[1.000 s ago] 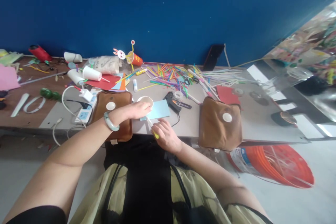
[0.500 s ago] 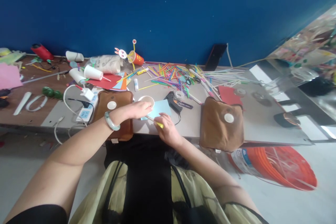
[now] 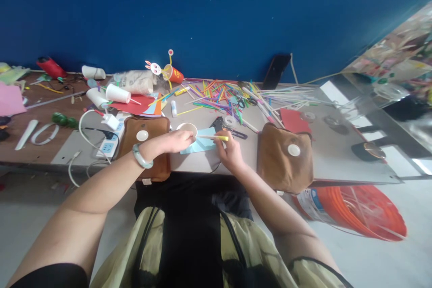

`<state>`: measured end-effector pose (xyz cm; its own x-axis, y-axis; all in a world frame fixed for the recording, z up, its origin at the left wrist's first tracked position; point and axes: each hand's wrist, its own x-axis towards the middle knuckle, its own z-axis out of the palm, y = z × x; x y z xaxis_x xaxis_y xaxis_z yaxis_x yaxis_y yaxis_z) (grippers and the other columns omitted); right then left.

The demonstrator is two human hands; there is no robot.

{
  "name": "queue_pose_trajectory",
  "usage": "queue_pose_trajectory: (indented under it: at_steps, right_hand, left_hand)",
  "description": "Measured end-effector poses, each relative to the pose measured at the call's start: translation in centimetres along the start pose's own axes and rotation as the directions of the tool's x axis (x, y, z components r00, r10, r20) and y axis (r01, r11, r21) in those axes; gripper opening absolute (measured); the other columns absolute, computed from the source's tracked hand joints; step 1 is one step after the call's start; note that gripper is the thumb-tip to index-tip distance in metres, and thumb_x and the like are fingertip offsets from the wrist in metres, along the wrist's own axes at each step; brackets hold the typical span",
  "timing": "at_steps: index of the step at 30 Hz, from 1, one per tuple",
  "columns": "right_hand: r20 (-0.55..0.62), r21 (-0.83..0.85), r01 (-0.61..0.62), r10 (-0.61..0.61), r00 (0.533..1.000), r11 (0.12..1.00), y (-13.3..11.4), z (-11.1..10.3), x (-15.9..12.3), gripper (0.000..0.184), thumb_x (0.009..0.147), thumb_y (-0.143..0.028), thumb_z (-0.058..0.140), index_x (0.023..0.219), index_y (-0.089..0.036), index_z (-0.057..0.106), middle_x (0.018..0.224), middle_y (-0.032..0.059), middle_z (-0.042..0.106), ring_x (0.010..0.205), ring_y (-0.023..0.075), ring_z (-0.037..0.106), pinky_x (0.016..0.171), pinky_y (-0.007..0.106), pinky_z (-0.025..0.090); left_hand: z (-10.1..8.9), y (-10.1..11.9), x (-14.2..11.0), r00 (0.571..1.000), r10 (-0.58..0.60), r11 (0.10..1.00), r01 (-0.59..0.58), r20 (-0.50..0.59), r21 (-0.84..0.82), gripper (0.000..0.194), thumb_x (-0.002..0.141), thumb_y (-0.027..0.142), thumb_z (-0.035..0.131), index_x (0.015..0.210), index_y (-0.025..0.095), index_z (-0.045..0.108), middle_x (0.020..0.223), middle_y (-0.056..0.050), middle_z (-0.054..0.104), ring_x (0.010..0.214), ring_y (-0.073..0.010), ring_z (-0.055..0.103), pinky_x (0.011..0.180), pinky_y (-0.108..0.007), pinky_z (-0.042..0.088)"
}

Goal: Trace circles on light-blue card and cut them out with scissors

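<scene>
A white paper cup (image 3: pixel 185 128) stands on a sheet of light blue paper (image 3: pixel 203 145) near the table's front edge. My left hand (image 3: pixel 178 141) is closed on the cup's near right side, covering part of it. Between the fingers of my right hand (image 3: pixel 232 150) is a white marker with a yellow end (image 3: pixel 222 138). The marker lies nearly level over the blue paper, its other end pointing left at the cup. Whether its tip touches the paper or cup I cannot tell.
Behind the paper lie a black glue gun (image 3: pixel 217 123) and a tape roll (image 3: pixel 229 121). Brown pouches (image 3: pixel 158 162) flank my hands. Many coloured sticks (image 3: pixel 219 94) spread behind. A power strip (image 3: pixel 110 146) is at left; an orange bucket (image 3: pixel 367 211) stands below right.
My right hand has moved right and slightly away from me with the marker, which has swung from slanting to nearly level. My left hand stays on the cup.
</scene>
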<state>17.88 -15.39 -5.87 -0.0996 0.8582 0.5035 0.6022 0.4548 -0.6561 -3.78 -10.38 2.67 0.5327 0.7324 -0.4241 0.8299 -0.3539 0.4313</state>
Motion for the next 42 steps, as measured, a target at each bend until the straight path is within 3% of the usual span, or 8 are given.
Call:
queue_pose_trajectory:
  at_steps: [5,11,17,19,22,26,33,42]
  right_hand:
    - [0.047,0.035,-0.024,0.023,0.999,0.999,-0.1,1.1,1.1,0.022,0.102,-0.04,0.043,0.101,-0.022,0.056,0.089,0.0089,0.069,0.085,0.0236,0.066,0.08,0.035,0.053]
    - [0.069,0.034,-0.034,0.032,0.997,0.999,-0.9,-0.1,-1.1,0.023,0.102,-0.041,0.044,0.099,-0.022,0.057,0.089,0.0095,0.069,0.082,0.0233,0.066,0.078,0.035,0.053]
    - [0.025,0.196,-0.294,0.295,0.955,0.936,-1.1,-1.6,-2.5,0.037,0.1,-0.053,0.045,0.094,-0.021,0.061,0.077,0.0044,0.069,0.074,0.0205,0.068,0.076,0.035,0.054]
    - [0.122,0.307,-0.394,0.375,0.919,0.866,-0.9,-1.7,-2.0,0.048,0.101,-0.057,0.04,0.091,-0.019,0.066,0.081,0.0065,0.071,0.077,0.0211,0.07,0.077,0.036,0.056]
    - [0.344,0.421,-0.486,0.361,0.867,0.766,-0.7,-1.4,-1.1,0.055,0.1,-0.059,0.038,0.103,-0.016,0.072,0.093,0.0098,0.075,0.087,0.0231,0.073,0.082,0.038,0.058]
    - [0.414,0.338,-0.457,0.306,0.857,0.823,-0.2,-0.7,-0.4,0.048,0.098,-0.057,0.048,0.113,-0.018,0.073,0.106,0.0103,0.077,0.104,0.0269,0.072,0.095,0.044,0.057]
    - [0.418,0.222,-0.404,0.287,0.862,0.888,0.5,-0.1,-0.5,0.043,0.1,-0.053,0.045,0.114,-0.023,0.072,0.11,0.009,0.077,0.107,0.0289,0.071,0.098,0.049,0.055]
    - [0.434,0.204,-0.441,0.324,0.841,0.874,0.1,-0.2,-0.3,0.041,0.1,-0.051,0.046,0.113,-0.022,0.072,0.111,0.0089,0.077,0.108,0.0286,0.072,0.097,0.048,0.055]
  left_hand:
    - [0.4,-0.5,0.3,0.999,0.03,1.0,-0.03,-0.014,-0.006,0.034,0.098,0.041,0.03,0.08,0.02,0.051,0.083,-0.006,0.063,0.078,-0.0202,0.059,0.066,-0.03,0.038]
    - [0.6,-0.7,0.2,0.997,0.057,0.998,-0.058,-0.048,-0.016,0.03,0.1,0.039,0.035,0.082,0.021,0.051,0.078,-0.003,0.06,0.071,-0.0174,0.055,0.062,-0.03,0.036]
    - [0.7,-1.2,0.1,0.993,0.071,0.996,-0.075,-0.091,-0.04,0.035,0.1,0.043,0.032,0.076,0.021,0.047,0.076,-0.003,0.058,0.071,-0.0181,0.053,0.064,-0.031,0.036]
    - [0.7,-1.2,0.1,0.993,0.042,0.997,-0.049,-0.107,-0.061,0.035,0.099,0.042,0.032,0.074,0.021,0.045,0.073,-0.003,0.056,0.071,-0.0181,0.053,0.063,-0.031,0.036]
    - [0.4,-1.2,0.0,0.991,0.001,0.997,-0.012,-0.133,-0.08,0.035,0.099,0.041,0.032,0.072,0.021,0.043,0.073,-0.003,0.057,0.072,-0.0177,0.053,0.064,-0.031,0.036]
    - [-0.7,-1.6,-0.4,0.98,-0.019,0.993,-0.005,-0.198,-0.122,0.033,0.099,0.038,0.032,0.073,0.021,0.043,0.071,-0.001,0.057,0.071,-0.0165,0.054,0.065,-0.029,0.037]
    - [-3.1,-4.2,-1.6,0.907,-0.146,0.958,0.028,-0.396,-0.287,0.034,0.098,0.044,0.032,0.075,0.022,0.043,0.051,0.002,0.041,0.053,-0.016,0.048,0.056,-0.03,0.034]
    - [-2.8,-3.3,-1.6,0.905,-0.123,0.962,0.008,-0.408,-0.273,0.034,0.098,0.04,0.035,0.07,0.021,0.039,0.056,0.002,0.044,0.058,-0.0141,0.049,0.059,-0.028,0.035]
